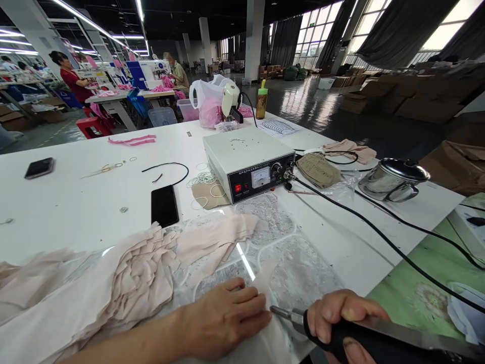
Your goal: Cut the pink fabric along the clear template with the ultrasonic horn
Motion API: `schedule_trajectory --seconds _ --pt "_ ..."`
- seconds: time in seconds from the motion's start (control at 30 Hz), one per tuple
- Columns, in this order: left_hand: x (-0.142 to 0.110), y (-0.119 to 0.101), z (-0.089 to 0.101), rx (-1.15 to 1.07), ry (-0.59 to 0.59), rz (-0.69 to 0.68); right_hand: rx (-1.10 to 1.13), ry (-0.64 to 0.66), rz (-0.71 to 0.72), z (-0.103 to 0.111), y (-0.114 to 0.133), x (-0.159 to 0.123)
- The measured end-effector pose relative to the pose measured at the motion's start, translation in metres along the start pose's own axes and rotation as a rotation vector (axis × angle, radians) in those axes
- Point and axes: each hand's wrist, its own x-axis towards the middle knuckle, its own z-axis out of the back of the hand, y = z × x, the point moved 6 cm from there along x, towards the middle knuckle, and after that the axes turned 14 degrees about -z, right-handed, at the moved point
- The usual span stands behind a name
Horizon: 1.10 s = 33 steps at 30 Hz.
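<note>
My left hand (227,316) lies palm down at the bottom middle, fingers slightly bent and pressing a thin strip of pale fabric (270,290) onto the clear, grey-patterned mat (303,263). In my right hand (344,321) is an ultrasonic handpiece (379,338), with a black grip and a narrow metal tip. The tip points left and almost meets my left fingertips, over the strip; whether it touches the fabric I cannot tell. A heap of layered beige fabric pieces (140,273) spreads left of my left hand, partly behind my forearm. Further pieces (220,232) lie beyond it.
A control box (250,156) with a dial stands ahead; its black cable (359,217) runs right. Near it are a black phone (164,205), rubber bands (202,179), a lidded metal cup (392,179) and a bottle (261,101). Other people work at sewing machines at far left.
</note>
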Motion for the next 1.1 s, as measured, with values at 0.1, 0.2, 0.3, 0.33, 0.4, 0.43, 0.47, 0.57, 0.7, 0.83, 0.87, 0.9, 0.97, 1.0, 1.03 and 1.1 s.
schedule_trajectory --seconds 0.1,0.2,0.3,0.33,0.4,0.43,0.47,0.57,0.7,0.83,0.87,0.9,0.97,1.0,1.03,1.1 --pt "0.001 0.000 0.000 0.016 -0.003 0.001 -0.008 0.024 0.024 -0.003 -0.001 0.000" --pt "0.002 0.000 0.002 0.021 -0.013 -0.001 0.010 -0.010 0.054 -0.002 0.001 -0.001" --pt "0.001 -0.001 0.004 -0.010 -0.054 -0.007 0.013 -0.039 0.053 -0.001 0.003 0.001" --pt "-0.001 0.000 0.005 -0.030 -0.082 -0.004 0.025 -0.069 0.066 0.001 0.004 0.002" --pt "-0.005 0.004 0.009 -0.072 -0.143 0.023 0.073 -0.161 0.115 0.008 0.007 0.006" --pt "-0.008 0.008 0.011 -0.091 -0.168 0.050 0.099 -0.207 0.131 0.012 0.006 0.010" --pt "-0.011 0.013 0.012 -0.106 -0.184 0.085 0.124 -0.244 0.144 0.014 0.005 0.014" --pt "-0.016 0.026 0.016 -0.122 -0.193 0.154 0.161 -0.282 0.146 0.017 -0.003 0.028" --pt "-0.012 0.029 0.015 -0.124 -0.126 0.107 0.154 -0.280 0.141 0.016 -0.010 0.037" --pt "-0.008 0.031 0.008 -0.124 -0.075 0.087 0.137 -0.282 0.115 0.017 -0.008 0.033" --pt "-0.008 0.032 0.006 -0.126 -0.068 0.089 0.135 -0.294 0.113 0.017 -0.005 0.032" --pt "-0.008 0.034 0.004 -0.130 -0.062 0.089 0.132 -0.309 0.114 0.018 -0.003 0.031" --pt "-0.008 0.036 0.002 -0.142 -0.054 0.090 0.125 -0.342 0.114 0.018 0.000 0.031" --pt "-0.008 0.038 0.002 -0.148 -0.048 0.091 0.121 -0.351 0.112 0.018 0.001 0.032" --pt "-0.008 0.038 0.001 -0.153 -0.041 0.091 0.119 -0.355 0.109 0.018 0.001 0.032" --pt "-0.007 0.039 0.000 -0.156 -0.022 0.092 0.125 -0.348 0.100 0.018 0.001 0.034"
